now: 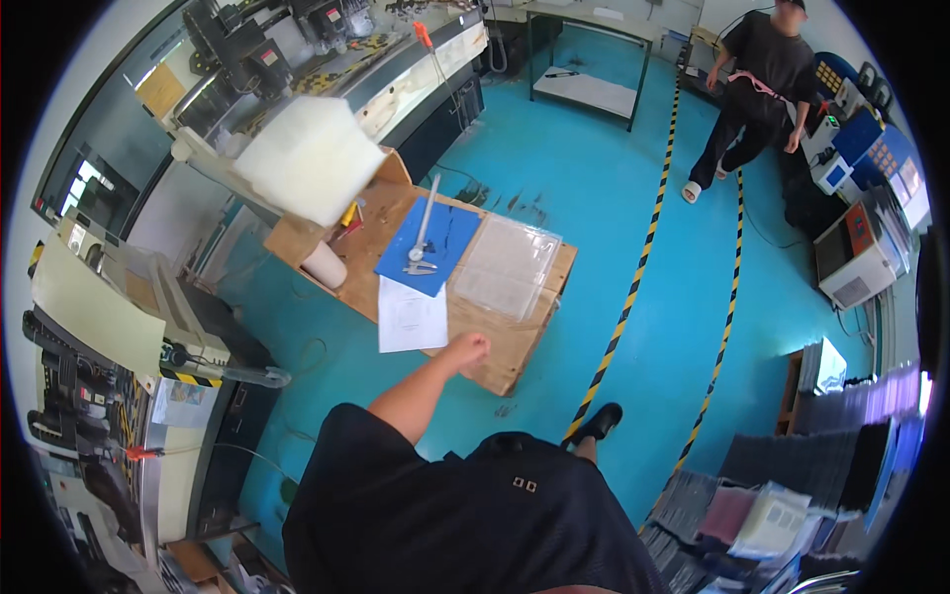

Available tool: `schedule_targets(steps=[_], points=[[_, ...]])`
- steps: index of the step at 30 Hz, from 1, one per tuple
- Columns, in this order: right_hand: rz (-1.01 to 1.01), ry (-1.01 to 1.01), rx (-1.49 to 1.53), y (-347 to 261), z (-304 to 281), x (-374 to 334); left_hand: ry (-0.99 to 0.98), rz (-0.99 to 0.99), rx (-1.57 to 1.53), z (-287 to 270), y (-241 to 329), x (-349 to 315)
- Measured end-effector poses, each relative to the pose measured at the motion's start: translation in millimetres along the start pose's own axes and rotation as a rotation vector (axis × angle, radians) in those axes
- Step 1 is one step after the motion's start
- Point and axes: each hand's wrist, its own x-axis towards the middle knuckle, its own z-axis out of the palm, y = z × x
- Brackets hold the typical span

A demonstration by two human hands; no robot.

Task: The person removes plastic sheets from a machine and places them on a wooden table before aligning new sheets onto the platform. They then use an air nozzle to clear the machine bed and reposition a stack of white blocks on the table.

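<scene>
My left hand [469, 352] is curled closed over the near edge of a wooden table [500, 368], and I see nothing sticking out of it. Closest to it is a white paper sheet [413, 322] that hangs partly past the table's edge. Behind that sheet lies a blue folder [399, 247], with a dial caliper [423, 233] on top. To its right rests a flat, clear plastic-wrapped sheet [505, 265]. A white roll [324, 265] and a yellow-handled tool [348, 213] sit at the table's left. My right hand is out of view.
A white foam-like block [312, 158] sits behind the table's left part. Machines [247, 69] line the left side. Yellow-black tape lines [633, 282] cross the blue floor. At the far right a person [762, 89] is on foot; stacked sheets [792, 465] fill the lower right.
</scene>
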Motion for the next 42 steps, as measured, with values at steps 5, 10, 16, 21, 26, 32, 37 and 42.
schedule_targets(steps=[5, 10, 16, 21, 26, 32, 37, 42], points=[[-0.283, 0.015, -0.296, 72.3, -155.1, 144.8, -0.056, -0.111, 0.320, 71.8, -0.2, 89.5], [0.119, -0.054, 0.223, 119.6, -318.5, 332.3, -0.690, -0.255, 0.741, 146.6, 53.6, 118.1], [0.265, 0.202, 0.542, 39.4, -524.4, 522.0, -0.352, -0.507, 0.315, 157.1, 70.2, 224.3], [0.320, -0.101, 0.645, 4.9, -517.2, 647.5, -0.196, -0.563, 0.259, 117.5, 152.4, 356.8], [-0.683, -0.224, -0.276, -61.6, -555.9, 750.4, 0.024, 0.085, 0.612, 24.1, 284.2, 484.5], [-0.447, -0.427, -0.328, -134.9, -630.4, 910.6, 0.387, -0.080, -0.159, -15.3, 389.3, 574.1], [-0.337, -0.657, -0.402, -236.8, -709.2, 1083.7, 0.129, -0.286, 0.461, 0.1, 263.0, 607.2], [-0.690, -0.604, -1.079, -299.3, -759.6, 1377.8, 0.102, -0.555, -0.398, 16.1, 328.6, 613.5]])
